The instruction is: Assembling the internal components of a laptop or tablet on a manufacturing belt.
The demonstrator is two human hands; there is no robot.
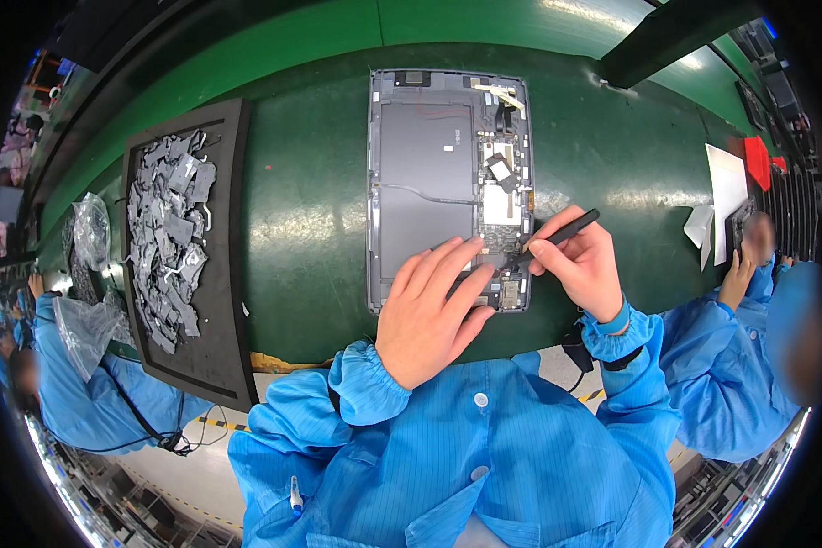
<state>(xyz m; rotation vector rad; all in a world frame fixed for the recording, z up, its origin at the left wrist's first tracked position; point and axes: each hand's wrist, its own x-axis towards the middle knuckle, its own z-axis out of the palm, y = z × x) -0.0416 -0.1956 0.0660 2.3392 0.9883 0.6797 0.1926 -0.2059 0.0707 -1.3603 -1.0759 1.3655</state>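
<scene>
My left hand (429, 320): palm down, fingers loosely spread, nothing seen in its grasp, fingertips over the lower part of the opened tablet

My right hand (583, 263): thumb and fingers closed on a black pen-shaped tool (579, 225), its handle slanting up and to the right, its working end directed at the tablet near my left fingertips; whether the tip touches a component, I cannot tell

Opened tablet (425, 151): lying flat, upright in format, mostly beyond my left hand and to the left of my right; large grey panel on its left side, exposed circuit board (498, 230) on its right, grey flat cable (425, 194) crossing the panel ahead of my left hand

Black tray (234, 183): well left of my left hand, heaped with small dark grey pieces (169, 237)

Clear plastic bag (91, 233): farther left, past the tray

White sheet (723, 183): well right of my right hand

Green worktop (310, 228): beneath tablet and tray

Blue-sleeved co-worker (721, 384): to the right of my right hand
</scene>
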